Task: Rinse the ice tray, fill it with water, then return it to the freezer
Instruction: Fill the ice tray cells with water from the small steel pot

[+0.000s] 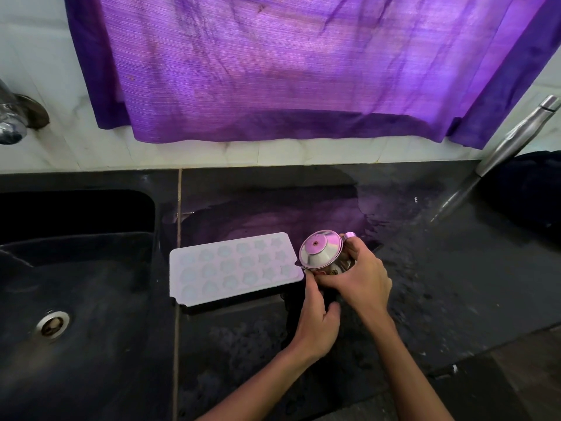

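My two forearms come in from the bottom edge, crossing the dark countertop [243, 344] toward the middle. My left hand [315, 323] is the nearer one: its fingers curl up and forward, tips touching the lower side of the small steel jug [321, 253], thumb sticking out to the right. Whether that counts as a true grip or just steadying, I can't quite tell from here. Just beyond it, my right hand [361, 278] wraps over the jug's body from the right, fingers curled round it, so this is the hand carrying the weight.

The jug is tipped, its lidded top facing up and left, toward the ice tray [233, 267]. That's the relation that matters now: the tray lies flat on the counter immediately left of both hands, its right end almost under the jug. Its long axis runs left to right, rising slightly away from me on the right. The moulded cells look pale and bluish; I can't say whether water is already in them.

I judge that I'm on the filling step, pouring leftward along the rows, so the near right corner is the natural start.

Further left sits the black sink [76, 268] with its drain. Beyond, a wet patch shines on the counter, a steel bottle [504, 147] stands at far right, and the purple curtain [303, 62] hangs over the tiled wall.
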The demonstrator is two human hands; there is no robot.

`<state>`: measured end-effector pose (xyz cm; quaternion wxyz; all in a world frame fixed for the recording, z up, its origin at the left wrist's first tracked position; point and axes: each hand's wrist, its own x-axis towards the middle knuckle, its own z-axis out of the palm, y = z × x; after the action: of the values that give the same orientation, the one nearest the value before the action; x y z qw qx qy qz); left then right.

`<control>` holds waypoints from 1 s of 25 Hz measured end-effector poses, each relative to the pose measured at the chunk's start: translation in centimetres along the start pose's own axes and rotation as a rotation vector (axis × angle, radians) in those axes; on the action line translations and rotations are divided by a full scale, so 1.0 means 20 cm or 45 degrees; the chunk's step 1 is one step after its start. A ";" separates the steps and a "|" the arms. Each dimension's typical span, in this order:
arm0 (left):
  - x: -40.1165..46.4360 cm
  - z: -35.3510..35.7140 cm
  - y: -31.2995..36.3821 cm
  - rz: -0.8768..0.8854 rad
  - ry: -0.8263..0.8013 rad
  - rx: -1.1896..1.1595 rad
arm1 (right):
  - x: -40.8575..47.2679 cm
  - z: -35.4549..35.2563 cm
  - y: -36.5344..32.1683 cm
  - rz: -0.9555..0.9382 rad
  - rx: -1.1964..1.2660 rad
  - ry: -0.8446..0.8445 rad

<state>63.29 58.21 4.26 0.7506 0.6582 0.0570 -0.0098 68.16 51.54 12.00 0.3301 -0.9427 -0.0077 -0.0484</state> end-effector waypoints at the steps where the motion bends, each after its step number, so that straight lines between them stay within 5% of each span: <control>1: 0.00 0.00 0.00 0.003 -0.001 -0.007 | 0.00 0.00 0.00 -0.002 0.000 0.001; 25: -0.03 -0.02 0.10 0.268 0.155 0.182 | 0.03 0.00 -0.01 0.069 0.299 -0.007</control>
<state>62.87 58.81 6.35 0.6940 0.7116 0.0320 0.1048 68.79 51.59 12.16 0.4394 -0.8975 0.0113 -0.0355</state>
